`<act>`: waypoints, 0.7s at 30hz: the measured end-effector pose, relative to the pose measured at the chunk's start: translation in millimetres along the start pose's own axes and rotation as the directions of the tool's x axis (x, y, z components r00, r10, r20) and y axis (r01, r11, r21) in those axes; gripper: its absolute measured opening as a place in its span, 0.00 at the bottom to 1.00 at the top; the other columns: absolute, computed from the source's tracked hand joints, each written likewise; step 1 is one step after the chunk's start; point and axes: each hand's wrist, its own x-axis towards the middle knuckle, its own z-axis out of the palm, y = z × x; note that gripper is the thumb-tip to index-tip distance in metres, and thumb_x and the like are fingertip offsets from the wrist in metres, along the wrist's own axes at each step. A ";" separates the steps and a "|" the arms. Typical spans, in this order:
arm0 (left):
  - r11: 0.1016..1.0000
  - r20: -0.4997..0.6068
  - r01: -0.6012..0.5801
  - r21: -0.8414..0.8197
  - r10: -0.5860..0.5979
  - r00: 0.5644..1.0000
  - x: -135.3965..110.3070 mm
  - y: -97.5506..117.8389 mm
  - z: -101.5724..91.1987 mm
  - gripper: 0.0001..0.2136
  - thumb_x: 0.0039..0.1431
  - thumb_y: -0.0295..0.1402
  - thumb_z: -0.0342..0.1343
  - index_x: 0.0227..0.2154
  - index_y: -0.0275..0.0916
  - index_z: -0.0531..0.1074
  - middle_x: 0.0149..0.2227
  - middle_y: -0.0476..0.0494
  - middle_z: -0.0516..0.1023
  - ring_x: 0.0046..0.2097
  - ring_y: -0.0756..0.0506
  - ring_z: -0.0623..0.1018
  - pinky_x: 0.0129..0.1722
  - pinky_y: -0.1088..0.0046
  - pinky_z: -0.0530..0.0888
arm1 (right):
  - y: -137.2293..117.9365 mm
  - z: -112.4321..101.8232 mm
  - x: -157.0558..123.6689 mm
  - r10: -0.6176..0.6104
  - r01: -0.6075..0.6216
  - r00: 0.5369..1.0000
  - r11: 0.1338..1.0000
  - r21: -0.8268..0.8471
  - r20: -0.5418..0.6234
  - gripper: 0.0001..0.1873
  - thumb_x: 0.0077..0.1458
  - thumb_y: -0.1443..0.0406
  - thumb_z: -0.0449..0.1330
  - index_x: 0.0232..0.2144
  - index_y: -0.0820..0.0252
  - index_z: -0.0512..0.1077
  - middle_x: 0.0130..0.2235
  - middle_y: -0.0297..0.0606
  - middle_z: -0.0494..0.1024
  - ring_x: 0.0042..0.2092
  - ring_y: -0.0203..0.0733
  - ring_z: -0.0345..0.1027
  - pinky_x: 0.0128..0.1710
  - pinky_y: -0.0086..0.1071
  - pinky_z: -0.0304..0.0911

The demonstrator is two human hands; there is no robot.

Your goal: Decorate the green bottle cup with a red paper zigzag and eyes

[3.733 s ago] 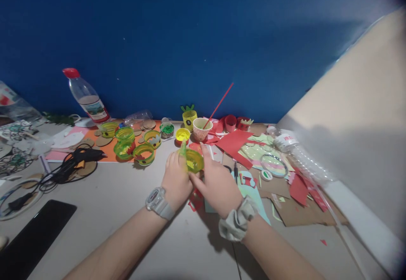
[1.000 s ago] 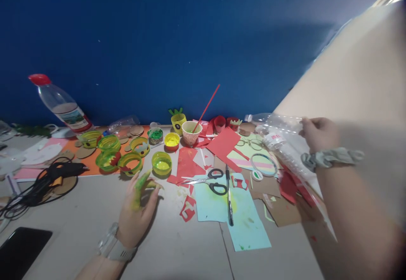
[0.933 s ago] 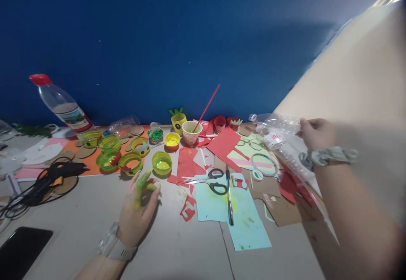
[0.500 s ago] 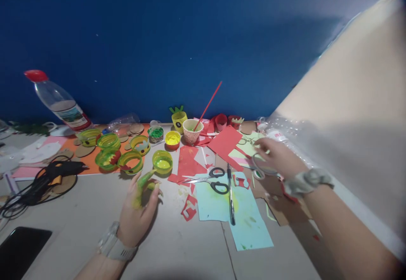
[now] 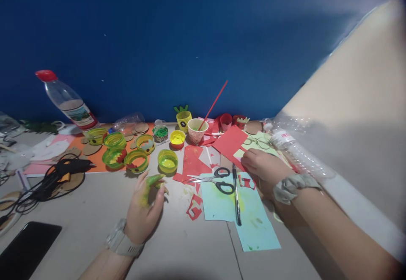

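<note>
My left hand (image 5: 148, 206), with green and yellow paint on its index finger and back, rests on the table. Its fingers are curved and apart, holding nothing. Just beyond it stands a cut bottle ring painted yellow-green (image 5: 168, 161). My right hand (image 5: 263, 166) reaches low over the papers at the right, fingers bent together beside the red paper (image 5: 230, 141); whatever is under the fingertips is hidden. Left of these fingers lie a black pen (image 5: 236, 199) and black-handled scissors (image 5: 215, 179), on light blue paper (image 5: 260, 229). Glasses (image 5: 260, 142) lie behind the hand.
Yellow paint (image 5: 177, 138), green paint (image 5: 161, 133) and a paper cup (image 5: 197, 131) with a red stick stand at the back. More painted rings (image 5: 136, 161) sit on orange paper. A glue gun (image 5: 74, 166), phone (image 5: 30, 248), red-capped bottle (image 5: 74, 106) and clear bottle (image 5: 304, 157) lie around.
My right hand has moved left and nearer, from beside the glasses to the edge of the red paper. My left hand keeps its place on the table. The view has shifted slightly left.
</note>
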 end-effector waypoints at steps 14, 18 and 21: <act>1.000 0.019 -0.002 -0.013 0.003 1.000 -0.2 -0.8 -0.9 0.04 0.63 0.26 0.48 0.38 0.40 0.67 0.36 0.45 0.73 0.49 0.42 0.70 0.59 0.53 0.61 | 14.5 3.2 6.9 -0.002 0.004 0.999 0.999 -0.039 0.053 0.12 0.60 0.65 0.51 0.27 0.59 0.69 0.32 0.43 0.73 0.32 0.44 0.69 0.31 0.33 0.59; 1.000 0.031 0.006 -0.024 -0.005 0.999 2.0 0.8 -0.6 0.05 0.64 0.26 0.48 0.36 0.40 0.67 0.35 0.46 0.72 0.49 0.43 0.70 0.60 0.54 0.59 | 4.8 0.5 9.3 0.024 -0.022 0.999 0.997 -0.076 0.021 0.11 0.60 0.66 0.51 0.26 0.59 0.68 0.32 0.45 0.72 0.33 0.47 0.68 0.31 0.35 0.57; 0.999 0.045 0.012 -0.036 -0.011 0.999 4.2 1.7 -0.6 0.05 0.64 0.26 0.47 0.36 0.40 0.67 0.34 0.46 0.72 0.47 0.44 0.71 0.60 0.55 0.60 | 0.1 0.4 7.9 0.053 -0.054 0.999 0.996 -0.066 -0.013 0.12 0.61 0.66 0.49 0.28 0.60 0.68 0.32 0.46 0.72 0.33 0.48 0.68 0.31 0.36 0.57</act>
